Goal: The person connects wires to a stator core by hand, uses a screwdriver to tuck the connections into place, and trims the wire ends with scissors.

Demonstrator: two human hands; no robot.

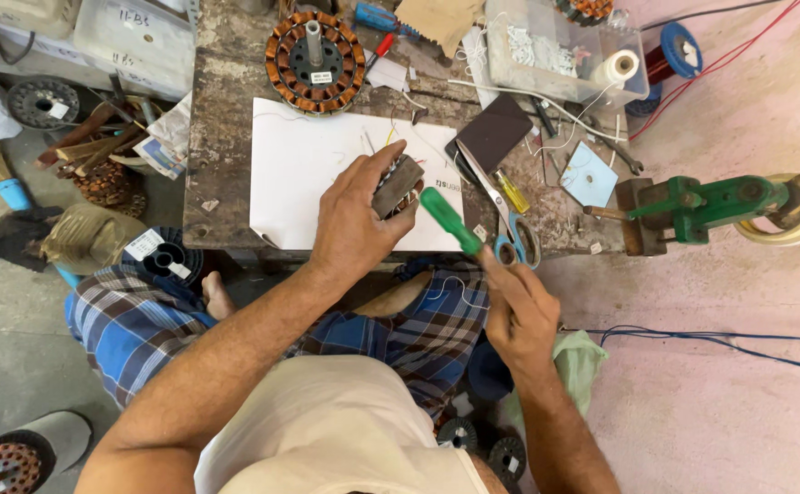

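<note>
Head view, seated at worn workbench [226,137]. Left hand [356,218] is curled around a small dark metal block [396,186], thumb on its near side, fingers over the top; the block sits at the fingertips, raised above a white sheet [299,174]. Right hand [516,311] is closed on a green-handled tool [450,220]; the handle sticks up and left from the fist, its tip just beside the block, contact not discernible. Blue-handled scissors [510,229] lie on the bench just right of the tool. A copper-wound stator [315,60] rests beyond the sheet. Green bench-mounted winder [711,206] stands to the right, well apart.
</note>
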